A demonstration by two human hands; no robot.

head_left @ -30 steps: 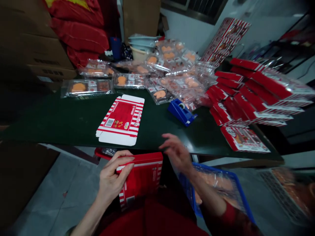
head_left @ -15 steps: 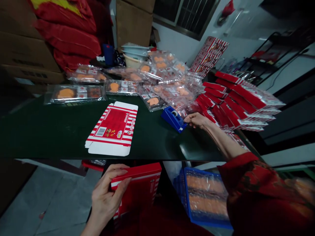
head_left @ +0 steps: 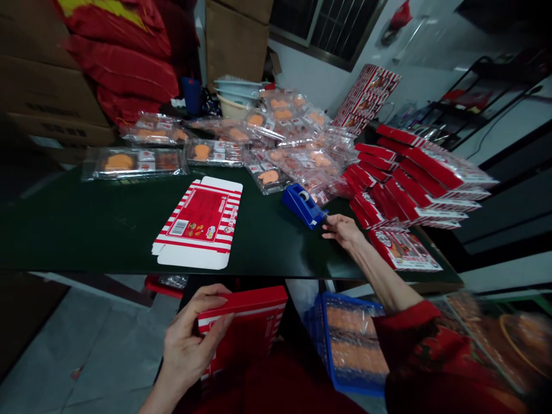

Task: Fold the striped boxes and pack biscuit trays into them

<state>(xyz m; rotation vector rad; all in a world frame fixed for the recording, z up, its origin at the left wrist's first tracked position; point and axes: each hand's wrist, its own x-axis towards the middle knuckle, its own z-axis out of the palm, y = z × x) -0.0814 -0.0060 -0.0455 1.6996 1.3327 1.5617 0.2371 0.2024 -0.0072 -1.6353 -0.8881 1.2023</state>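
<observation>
My left hand (head_left: pixel 192 339) grips a red box (head_left: pixel 244 330) with white stripes by its upper edge, thumb on the near face and fingers behind. The box stands upright below the table's front edge, its lower part in shadow. My right hand (head_left: pixel 345 231) is at the front end of a blue tape dispenser (head_left: pixel 304 206) that carries a small roll. Its thumb and fingertips are pinched together there; anything between them is too small to make out. Left of the dispenser, a flat striped carton (head_left: pixel 200 221) lies on the dark green table (head_left: pixel 107 230).
Clear packs with orange pieces (head_left: pixel 280 155) are heaped along the back. Red boxes (head_left: pixel 414 178) are stacked at the right, one lying near the edge. A blue crate (head_left: pixel 328 345) of packed goods stands below the table. Red sacks (head_left: pixel 125 63) and cardboard boxes (head_left: pixel 47 98) rise behind.
My right hand has shifted slightly down and toward me at the dispenser's front end, its forearm dropping and uncovering a red box at the right. My left hand keeps holding the box.
</observation>
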